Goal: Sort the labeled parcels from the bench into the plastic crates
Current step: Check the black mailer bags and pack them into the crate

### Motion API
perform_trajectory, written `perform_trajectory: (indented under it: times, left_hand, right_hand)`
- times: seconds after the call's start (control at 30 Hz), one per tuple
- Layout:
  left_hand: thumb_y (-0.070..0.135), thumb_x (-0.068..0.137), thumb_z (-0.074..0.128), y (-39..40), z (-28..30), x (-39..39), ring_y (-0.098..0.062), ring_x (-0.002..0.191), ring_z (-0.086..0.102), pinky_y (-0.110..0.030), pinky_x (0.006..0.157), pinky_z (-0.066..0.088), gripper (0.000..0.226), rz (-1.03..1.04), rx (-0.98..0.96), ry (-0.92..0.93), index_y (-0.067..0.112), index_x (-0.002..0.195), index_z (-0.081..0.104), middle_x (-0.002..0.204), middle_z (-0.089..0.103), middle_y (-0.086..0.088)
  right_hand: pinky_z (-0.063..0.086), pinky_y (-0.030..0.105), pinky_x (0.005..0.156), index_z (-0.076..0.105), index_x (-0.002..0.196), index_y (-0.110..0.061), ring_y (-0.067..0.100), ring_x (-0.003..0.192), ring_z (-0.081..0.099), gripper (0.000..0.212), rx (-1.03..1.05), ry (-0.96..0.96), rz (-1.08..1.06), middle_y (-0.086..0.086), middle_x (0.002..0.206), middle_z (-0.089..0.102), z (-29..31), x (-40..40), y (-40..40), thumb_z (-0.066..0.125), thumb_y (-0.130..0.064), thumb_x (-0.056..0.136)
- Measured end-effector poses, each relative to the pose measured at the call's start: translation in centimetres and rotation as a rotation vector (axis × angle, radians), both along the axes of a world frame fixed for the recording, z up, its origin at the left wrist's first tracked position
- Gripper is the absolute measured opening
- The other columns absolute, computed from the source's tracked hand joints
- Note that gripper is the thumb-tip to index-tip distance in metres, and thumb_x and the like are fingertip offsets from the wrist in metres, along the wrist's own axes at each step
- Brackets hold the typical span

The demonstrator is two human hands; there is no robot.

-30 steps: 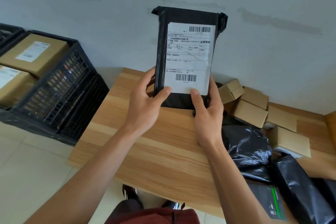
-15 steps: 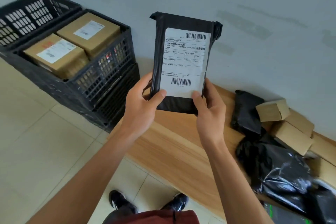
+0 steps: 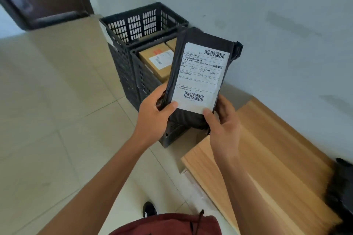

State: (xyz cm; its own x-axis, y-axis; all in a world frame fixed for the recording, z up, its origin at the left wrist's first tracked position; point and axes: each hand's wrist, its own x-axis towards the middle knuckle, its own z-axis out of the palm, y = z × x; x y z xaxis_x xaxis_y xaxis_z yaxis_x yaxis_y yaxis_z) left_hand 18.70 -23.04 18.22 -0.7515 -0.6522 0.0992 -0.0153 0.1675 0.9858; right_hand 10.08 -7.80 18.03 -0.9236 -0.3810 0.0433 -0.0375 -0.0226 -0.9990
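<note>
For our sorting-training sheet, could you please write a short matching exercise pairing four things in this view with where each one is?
Things:
1. black parcel
2. brown box
3. far crate
4. wooden bench

Places:
A. against the wall at right
B. inside the near crate
C. held in the left hand and right hand
D. behind the near crate

Pairs: 1-C, 2-B, 3-D, 4-A

The black mailer (image 3: pixel 200 74) hides most of the near crate (image 3: pixel 141 74) and its cardboard boxes (image 3: pixel 155 60). The label's small print (image 3: pixel 198 74) is unreadable. The right edge cuts off the desk (image 3: pixel 267 158) and a blurred black bag (image 3: pixel 342 187).
</note>
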Motion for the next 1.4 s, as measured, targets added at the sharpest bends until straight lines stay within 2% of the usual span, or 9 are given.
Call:
perform_trajectory:
  times: [0.17, 0.33, 0.43, 0.53, 0.63, 0.73, 0.83, 1.0, 1.4]
  left_hand:
    - [-0.004, 0.099, 0.061, -5.2, -0.5, 2.0, 0.003, 0.121, 0.063, -0.016, 0.096, 0.054, 0.052, 0.108, 0.014, 0.007, 0.017, 0.147, 0.057, 0.131, 0.07, 0.011]
    - [-0.004, 0.098, 0.062, -9.8, -2.4, 2.2, 0.002, 0.121, 0.063, -0.032, 0.104, 0.056, 0.053, 0.222, 0.085, -0.053, 0.024, 0.143, 0.058, 0.132, 0.07, 0.011]
    - [-0.004, 0.098, 0.063, -12.9, -3.2, 1.3, -0.003, 0.123, 0.064, -0.039, 0.105, 0.056, 0.053, 0.266, 0.064, -0.1, 0.023, 0.143, 0.059, 0.131, 0.07, 0.011]
    - [-0.003, 0.098, 0.062, -15.9, -3.1, -0.1, -0.003, 0.122, 0.064, -0.032, 0.101, 0.057, 0.052, 0.283, 0.032, -0.135, 0.019, 0.145, 0.058, 0.129, 0.071, 0.013]
    - [-0.002, 0.099, 0.062, -18.8, -3.0, -1.8, -0.004, 0.123, 0.063, -0.025, 0.098, 0.057, 0.052, 0.309, 0.007, -0.143, 0.02, 0.145, 0.058, 0.127, 0.07, 0.016]
    - [-0.003, 0.098, 0.062, -21.1, -3.4, -2.6, -0.007, 0.125, 0.063, -0.026, 0.097, 0.058, 0.053, 0.363, 0.033, -0.152, 0.025, 0.143, 0.058, 0.128, 0.07, 0.017]
    - [-0.003, 0.098, 0.062, -23.4, -3.9, -2.6, -0.008, 0.125, 0.063, -0.037, 0.101, 0.058, 0.054, 0.409, 0.064, -0.16, 0.03, 0.141, 0.058, 0.128, 0.07, 0.016]
    - [-0.003, 0.098, 0.062, -29.0, -5.0, -3.3, -0.004, 0.122, 0.064, -0.034, 0.098, 0.059, 0.053, 0.437, 0.102, -0.182, 0.025, 0.143, 0.059, 0.127, 0.071, 0.016]
    - [0.0, 0.099, 0.063, -49.0, -6.0, -3.7, -0.008, 0.123, 0.064, -0.036, 0.096, 0.061, 0.052, 0.339, 0.117, -0.221, 0.023, 0.145, 0.059, 0.128, 0.071, 0.015]
  right_hand:
    - [0.052, 0.031, 0.106, 0.061, 0.13, -0.031, 0.001, 0.125, 0.063, 0.046, -0.005, -0.053, 0.09, -0.017, 0.125, 0.073, -0.2, 0.1, -6.5, 0.065, 0.001, 0.098]
    - [0.055, 0.038, 0.106, 0.062, 0.14, -0.011, 0.011, 0.123, 0.067, 0.042, 0.007, -0.136, 0.148, -0.003, 0.129, 0.073, -2.3, -2.2, -12.1, 0.064, -0.001, 0.099]
    - [0.058, 0.032, 0.099, 0.065, 0.135, -0.014, 0.011, 0.119, 0.069, 0.039, -0.007, -0.195, 0.198, -0.003, 0.126, 0.075, -3.3, -3.4, -15.6, 0.063, 0.001, 0.1]
    - [0.058, 0.021, 0.089, 0.066, 0.127, -0.022, 0.008, 0.116, 0.07, 0.037, -0.032, -0.245, 0.233, -0.007, 0.12, 0.076, -3.3, -5.1, -19.0, 0.061, 0.003, 0.1]
    - [0.059, 0.029, 0.097, 0.064, 0.137, -0.015, 0.01, 0.119, 0.069, 0.039, -0.031, -0.259, 0.283, -0.004, 0.126, 0.074, -3.7, -7.1, -22.2, 0.06, 0.001, 0.101]
    - [0.058, 0.035, 0.101, 0.063, 0.137, -0.02, 0.009, 0.122, 0.067, 0.039, 0.008, -0.255, 0.343, -0.007, 0.128, 0.074, -4.1, -8.4, -25.2, 0.06, -0.002, 0.102]
    - [0.058, 0.037, 0.1, 0.063, 0.138, -0.023, 0.006, 0.121, 0.067, 0.04, 0.055, -0.253, 0.383, -0.011, 0.126, 0.074, -4.5, -9.0, -28.1, 0.062, -0.005, 0.102]
    - [0.059, 0.032, 0.098, 0.064, 0.125, -0.034, 0.004, 0.116, 0.069, 0.037, 0.105, -0.269, 0.416, -0.015, 0.119, 0.076, -5.3, -10.0, -34.0, 0.062, -0.006, 0.102]
    - [0.057, 0.04, 0.104, 0.062, 0.14, -0.015, 0.008, 0.121, 0.068, 0.039, 0.167, -0.227, 0.361, -0.007, 0.127, 0.074, -6.5, -10.1, -52.2, 0.062, -0.005, 0.102]
